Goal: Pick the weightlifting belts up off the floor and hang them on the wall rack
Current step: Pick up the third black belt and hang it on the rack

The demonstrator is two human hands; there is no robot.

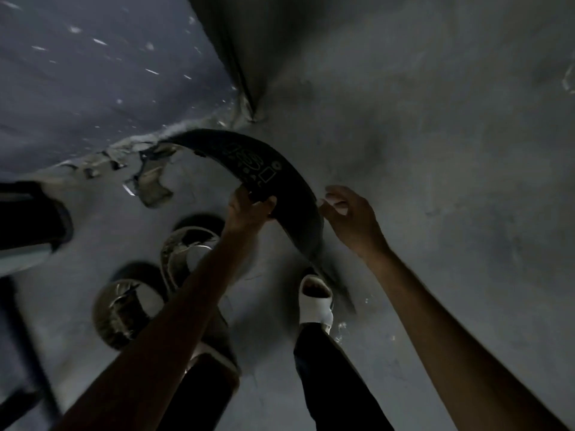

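A black weightlifting belt [267,169] with white printed markings curves through the air above the grey floor. My left hand [249,206] grips its lower edge near the middle. My right hand [348,213] is beside the belt's right part, fingers curled at its edge; whether it holds the belt is unclear. Two coiled belts lie on the floor, one [186,250] below my left hand and another [124,306] further left. No wall rack is in view.
My white shoe [315,301] stands on the floor under the held belt's trailing end. A grey wall corner [249,98] meets a bluish speckled wall at the upper left, with chipped paint along its base. A dark object [31,213] sits at the left edge.
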